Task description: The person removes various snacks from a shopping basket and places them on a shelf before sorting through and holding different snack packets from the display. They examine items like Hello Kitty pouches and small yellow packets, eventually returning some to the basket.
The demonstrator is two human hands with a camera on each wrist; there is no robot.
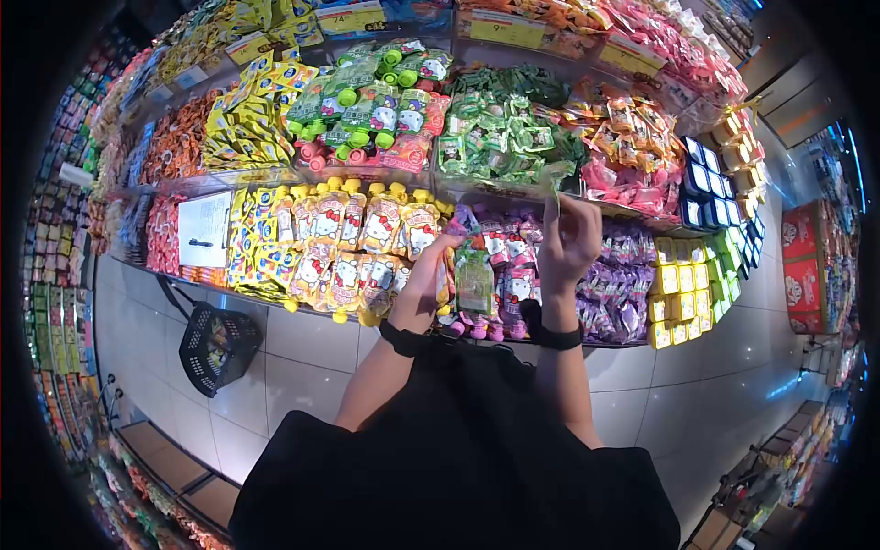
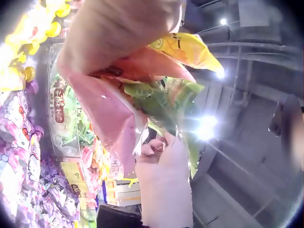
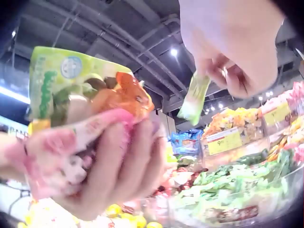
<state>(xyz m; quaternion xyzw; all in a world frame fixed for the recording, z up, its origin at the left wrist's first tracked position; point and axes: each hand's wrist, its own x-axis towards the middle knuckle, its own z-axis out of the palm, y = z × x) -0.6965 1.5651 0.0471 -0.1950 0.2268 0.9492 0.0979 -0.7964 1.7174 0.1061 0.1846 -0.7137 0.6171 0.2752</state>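
Observation:
In the right wrist view the left hand [image 3: 118,166] grips a bunch of small packets: a pink one [image 3: 57,166], an orange one [image 3: 126,95] and a larger green bag [image 3: 47,85]. The left wrist view shows the left hand [image 2: 118,33] over pink, yellow and green wrappers. Beside it, the right hand [image 3: 232,42] pinches a small pale green packet [image 3: 194,102] by its end, apart from the bunch. Seen from the head, the left hand [image 1: 426,284] is low over the purple pouches and the right hand [image 1: 570,243] is raised to their right.
Tiered bins hold yellow pouches [image 1: 344,220], green packets [image 1: 495,137], orange packets [image 1: 628,124] and purple packets [image 1: 619,293]. Yellow boxes [image 1: 680,307] stand at the right end. A black basket [image 1: 220,348] is on the floor at the left. A white sign [image 1: 203,229] leans in the lower tier.

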